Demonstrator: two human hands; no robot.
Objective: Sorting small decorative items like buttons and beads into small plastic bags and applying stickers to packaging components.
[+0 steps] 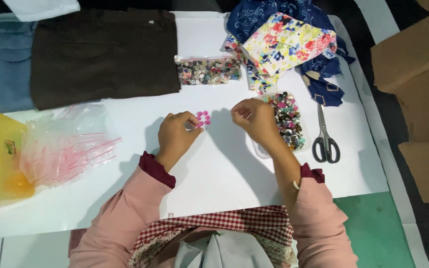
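Few pink buttons [202, 118] are laid out; your left hand [176, 135] pinches one, your right hand [255, 119] at 3 o'clock seems curled empty; the mixed button tray [287, 120] remains full.

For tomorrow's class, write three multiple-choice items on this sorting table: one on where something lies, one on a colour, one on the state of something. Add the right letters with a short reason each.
1. Where do the scissors lie?
A. right of the tray of mixed buttons
B. on the brown cloth
C. inside the yellow tub

2. What colour are the small buttons grouped on the white table by the left hand?
A. green
B. pink
C. black

3. How does the right hand stand?
A. flat on the table
B. gripping the scissors
C. raised, fingers pinched together, beside the tray

Answers: 1 A, the scissors rest on the white surface just right of the tray. 2 B, the little cluster is plainly pink. 3 C, the fingertips are drawn together above the table; what they pinch is too small to tell.
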